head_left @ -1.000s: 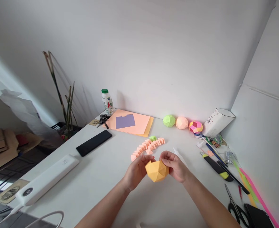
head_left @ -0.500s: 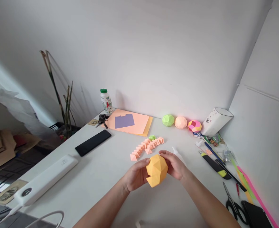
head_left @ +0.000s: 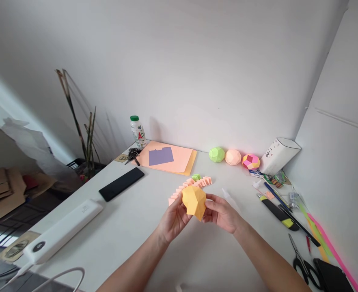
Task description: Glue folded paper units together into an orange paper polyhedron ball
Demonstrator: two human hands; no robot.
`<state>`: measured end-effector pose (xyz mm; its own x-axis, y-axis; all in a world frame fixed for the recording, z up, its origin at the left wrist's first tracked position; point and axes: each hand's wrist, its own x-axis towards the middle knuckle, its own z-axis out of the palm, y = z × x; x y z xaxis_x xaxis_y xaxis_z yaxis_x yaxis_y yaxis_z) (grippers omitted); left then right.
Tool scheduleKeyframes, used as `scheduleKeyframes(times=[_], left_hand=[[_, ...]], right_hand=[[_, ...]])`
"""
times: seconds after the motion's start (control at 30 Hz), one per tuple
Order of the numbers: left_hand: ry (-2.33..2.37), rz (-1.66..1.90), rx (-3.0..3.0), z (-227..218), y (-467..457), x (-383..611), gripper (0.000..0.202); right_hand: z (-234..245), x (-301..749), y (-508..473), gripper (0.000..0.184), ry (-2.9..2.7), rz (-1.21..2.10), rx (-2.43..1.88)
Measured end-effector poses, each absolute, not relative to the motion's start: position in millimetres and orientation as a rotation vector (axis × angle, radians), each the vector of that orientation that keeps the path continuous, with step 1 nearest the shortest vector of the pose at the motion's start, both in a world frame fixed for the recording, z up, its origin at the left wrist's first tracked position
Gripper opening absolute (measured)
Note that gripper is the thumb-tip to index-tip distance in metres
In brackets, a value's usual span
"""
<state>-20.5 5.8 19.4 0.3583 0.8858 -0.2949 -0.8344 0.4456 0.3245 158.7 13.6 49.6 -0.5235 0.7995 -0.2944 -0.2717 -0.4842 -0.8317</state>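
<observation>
A faceted yellow paper ball (head_left: 194, 200), with an angular notch along its lower edge, is held up above the table between both hands. My left hand (head_left: 173, 221) grips its left side, the thumb on the near face. On the right side, my right hand (head_left: 221, 211) pinches its edge between thumb and fingers. Behind the ball lies a curved row of small folded peach paper pieces (head_left: 179, 190), partly hidden by it, with a green folded piece (head_left: 196, 177) among them. A white pointed glue bottle or similar (head_left: 230, 198) lies just beyond my right hand.
Green (head_left: 217, 154), peach (head_left: 233, 157) and multicoloured (head_left: 251, 162) paper balls line the wall. At right lie a utility knife (head_left: 278, 212), scissors (head_left: 303, 263) and paper strips (head_left: 334, 251). At left are a phone (head_left: 121, 183), white power strip (head_left: 66, 231), paper sheets (head_left: 182, 160) and bottle (head_left: 138, 132).
The yellow paper ball has been raised slightly and turned, so its notch now faces down. My right hand has shifted lower along its side. The view has moved a little.
</observation>
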Motion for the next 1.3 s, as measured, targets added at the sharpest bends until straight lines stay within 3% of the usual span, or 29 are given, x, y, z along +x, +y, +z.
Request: scheduleKeyframes(times=[0.27, 0.5, 0.63, 0.7, 0.9, 1.03, 1.3], left_hand=[[0.519, 1.056, 0.250, 20.1, 2.7, -17.8, 0.025], [0.611, 1.059, 0.441, 26.9, 1.4, -19.5, 0.033], [0.691, 1.127, 0.700, 33.6, -1.2, -20.7, 0.036], [0.707, 1.127, 0.758, 33.4, -2.2, -22.0, 0.036], [0.810, 1.107, 0.847, 24.8, -2.6, -29.3, 0.028], [0.774, 1.097, 1.073, 24.4, -2.5, -33.2, 0.018], [0.709, 1.059, 1.341, 29.1, -5.0, -34.6, 0.019]], right_hand=[[51.9, 161.5, 14.2, 0.039, -1.009, 1.894, -0.970], [47.8, 162.4, 13.2, 0.028, -1.229, 1.759, -0.998], [47.9, 164.2, 11.0, 0.034, -1.442, 1.778, -1.007], [48.9, 163.9, 8.1, 0.036, -1.601, 1.728, -1.043], [44.5, 161.0, 1.5, 0.017, -1.968, 1.422, -1.159], [42.0, 161.9, 2.7, 0.015, -2.024, 1.367, -1.190], [43.6, 163.4, 5.5, 0.016, -2.119, 1.286, -1.296]])
